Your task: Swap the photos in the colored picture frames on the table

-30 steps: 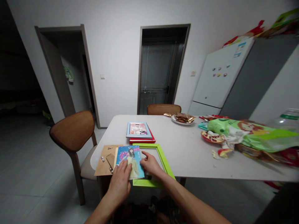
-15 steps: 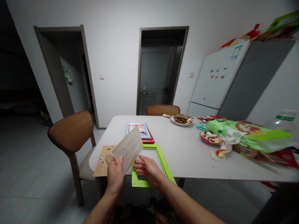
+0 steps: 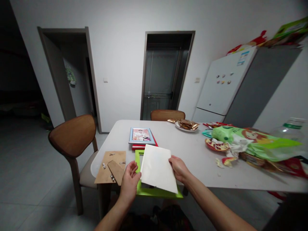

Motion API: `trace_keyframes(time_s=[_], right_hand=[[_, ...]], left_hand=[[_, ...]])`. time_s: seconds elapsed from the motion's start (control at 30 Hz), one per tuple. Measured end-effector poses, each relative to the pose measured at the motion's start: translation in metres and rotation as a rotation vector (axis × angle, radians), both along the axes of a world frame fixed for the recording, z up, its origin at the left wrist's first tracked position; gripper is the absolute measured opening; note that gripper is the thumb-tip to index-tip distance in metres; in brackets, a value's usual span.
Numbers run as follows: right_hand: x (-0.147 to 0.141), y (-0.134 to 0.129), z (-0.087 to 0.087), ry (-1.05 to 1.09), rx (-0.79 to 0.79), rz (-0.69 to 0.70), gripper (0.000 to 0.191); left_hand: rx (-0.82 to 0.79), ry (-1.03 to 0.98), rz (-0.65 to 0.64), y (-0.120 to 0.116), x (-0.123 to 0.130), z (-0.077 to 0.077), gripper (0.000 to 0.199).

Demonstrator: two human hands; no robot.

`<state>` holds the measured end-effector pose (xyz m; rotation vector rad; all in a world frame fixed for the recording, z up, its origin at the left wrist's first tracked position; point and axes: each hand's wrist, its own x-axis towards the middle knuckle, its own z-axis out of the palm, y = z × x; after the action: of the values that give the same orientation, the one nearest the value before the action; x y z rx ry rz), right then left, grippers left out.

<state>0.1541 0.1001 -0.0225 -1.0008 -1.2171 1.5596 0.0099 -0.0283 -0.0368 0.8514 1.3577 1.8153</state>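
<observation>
A white rectangular sheet (image 3: 158, 168) is pinched at its right edge by my right hand (image 3: 180, 170). It is tilted above the lime-green picture frame (image 3: 156, 192) and covers most of its opening. Beside the sheet's left edge is my left hand (image 3: 131, 178), open, its fingers loosely curled and apart; whether the thumb touches the sheet I cannot tell. To the left lies a brown backing board (image 3: 106, 160) with metal clips and a stand leg (image 3: 115, 171). Beyond the sheet, a light-blue framed picture (image 3: 141, 135) rests on a red frame (image 3: 136, 147).
On the white table (image 3: 187, 154) are a plate of gold packets (image 3: 187, 124), a pomegranate piece (image 3: 216, 145), peel scraps (image 3: 228, 161) and a green bag (image 3: 260, 141). A wooden chair (image 3: 74, 134) stands left; another chair (image 3: 167, 115) stands behind the table.
The sheet has passed from my left hand to my right and turned to show its whiter face. My left hand has let go and moved right, uncovering more of the backing board.
</observation>
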Motion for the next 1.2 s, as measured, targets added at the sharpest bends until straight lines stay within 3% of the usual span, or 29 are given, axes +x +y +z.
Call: trace_keyframes(time_s=[0.17, 0.33, 0.77, 1.1, 1.2], right_hand=[[-0.007, 0.018, -0.008, -0.200, -0.005, 0.061, 0.033], [-0.023, 0.028, -0.023, -0.280, 0.038, 0.009, 0.033], [-0.030, 0.031, -0.028, -0.714, 0.266, -0.007, 0.032], [-0.028, 0.019, -0.020, -1.158, 0.457, -0.046, 0.034], [-0.028, 0.012, -0.021, -1.297, 0.588, -0.039, 0.035]], left_hand=[[-0.191, 0.598, -0.112, -0.008, 0.003, -0.005, 0.046], [-0.200, 0.881, -0.179, -0.013, 0.005, -0.013, 0.047], [-0.214, 1.208, -0.264, -0.015, 0.002, -0.021, 0.049], [-0.281, 1.299, -0.307, -0.016, 0.004, -0.013, 0.047], [-0.269, 1.323, -0.308, -0.016, 0.005, -0.013, 0.043]])
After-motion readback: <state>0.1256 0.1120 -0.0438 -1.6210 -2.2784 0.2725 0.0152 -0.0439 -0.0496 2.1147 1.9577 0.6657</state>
